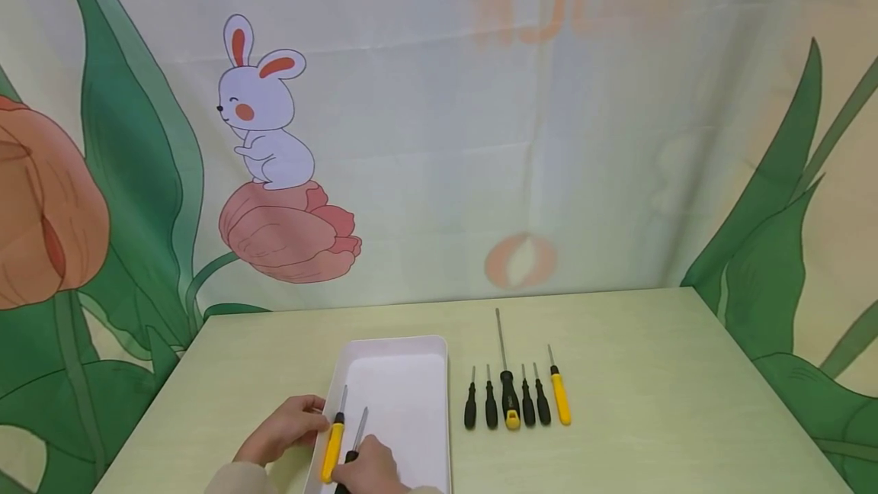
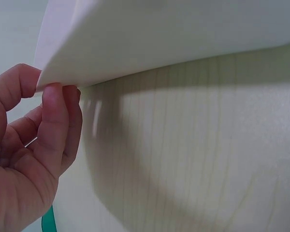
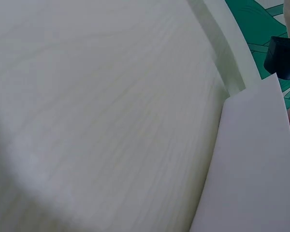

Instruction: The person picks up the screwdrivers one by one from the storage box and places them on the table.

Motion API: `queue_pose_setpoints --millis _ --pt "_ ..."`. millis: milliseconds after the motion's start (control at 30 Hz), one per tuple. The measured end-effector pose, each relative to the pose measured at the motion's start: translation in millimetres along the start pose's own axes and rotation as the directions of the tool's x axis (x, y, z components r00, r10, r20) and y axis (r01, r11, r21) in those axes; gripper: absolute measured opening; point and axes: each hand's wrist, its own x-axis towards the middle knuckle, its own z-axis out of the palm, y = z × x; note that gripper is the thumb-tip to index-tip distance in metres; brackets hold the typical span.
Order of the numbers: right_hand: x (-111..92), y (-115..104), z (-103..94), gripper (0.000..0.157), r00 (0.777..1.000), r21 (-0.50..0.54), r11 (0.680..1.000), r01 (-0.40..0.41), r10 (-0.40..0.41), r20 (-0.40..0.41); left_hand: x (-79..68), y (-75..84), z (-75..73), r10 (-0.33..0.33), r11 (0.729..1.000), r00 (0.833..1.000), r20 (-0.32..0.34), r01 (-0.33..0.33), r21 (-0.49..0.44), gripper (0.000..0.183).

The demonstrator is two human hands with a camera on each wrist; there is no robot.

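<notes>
White and shallow, a rectangular tray (image 1: 411, 402) sits on the pale wood-grain bench (image 1: 652, 380), its long sides running away from the person. Inside it, along the left wall, lies a yellow-handled screwdriver (image 1: 332, 448), its shaft pointing toward the far end. Just to its right, the person's right hand (image 1: 373, 467) has its fingers curled around a black-handled screwdriver (image 1: 352, 457), whose bare metal shaft slants up and away over the tray's floor; whether the tool touches that floor cannot be told. The left hand (image 1: 289, 427) is at the tray's left side, and the left wrist view shows its fingers bent and pinching the rim from outside. In the right wrist view the tray's outer wall fills much of the right side, with only a sliver of a hand at the edge.

Right of the tray, well apart from both hands, a row of screwdrivers lies side by side, shafts pointing away: two small black screwdrivers (image 1: 469, 408), a long screwdriver (image 1: 509, 395) with a yellow butt on its black handle, two more small black ones (image 1: 527, 407), and at the right end a slim yellow screwdriver (image 1: 560, 400). Behind the bench hangs a cloth backdrop (image 1: 411, 174) printed with tulips and a white rabbit (image 1: 281, 158).
</notes>
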Motion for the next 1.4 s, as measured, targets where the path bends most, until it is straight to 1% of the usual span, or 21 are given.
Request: queue_pose_setpoints --millis 200,433,600,833,1000,1167,1400 --pt "-2 1 -2.3 0.029 1.0 0.023 1.0 -0.013 0.013 0.005 1.7 -1.7 -0.3 0.003 1.0 1.0 -0.002 -0.003 0.003 0.038" --pt "-5 1 -6.4 0.022 0.998 0.07 0.997 -0.035 0.031 0.046 2.8 -2.9 -0.1 0.005 1.0 1.0 -0.003 -0.005 0.004 0.037" --pt "-6 1 -9.6 0.02 0.997 0.09 0.994 -0.059 0.053 0.06 1.4 -2.1 0.1 0.015 1.0 1.0 -0.007 -0.015 0.01 0.037" --pt "-10 2 -12.2 0.015 0.998 0.125 0.992 -0.026 0.019 0.054 1.2 -1.0 0.1 0.008 1.0 1.0 -0.007 -0.008 0.012 0.037" --pt "-13 4 -16.4 0.016 0.998 0.12 0.993 -0.013 0.006 0.056 0.5 -0.2 0.2 0.006 1.0 1.0 -0.003 -0.006 0.01 0.037" --pt "-15 5 -22.2 0.016 0.998 0.113 0.993 0.024 -0.03 0.049 1.5 -1.2 0.1 0.011 1.0 1.0 -0.002 -0.011 0.008 0.036" --pt "-17 4 -29.5 0.018 0.998 0.107 0.994 0.024 -0.03 0.053 3.7 -2.8 0.5 0.007 1.0 1.0 -0.001 -0.007 0.005 0.038"
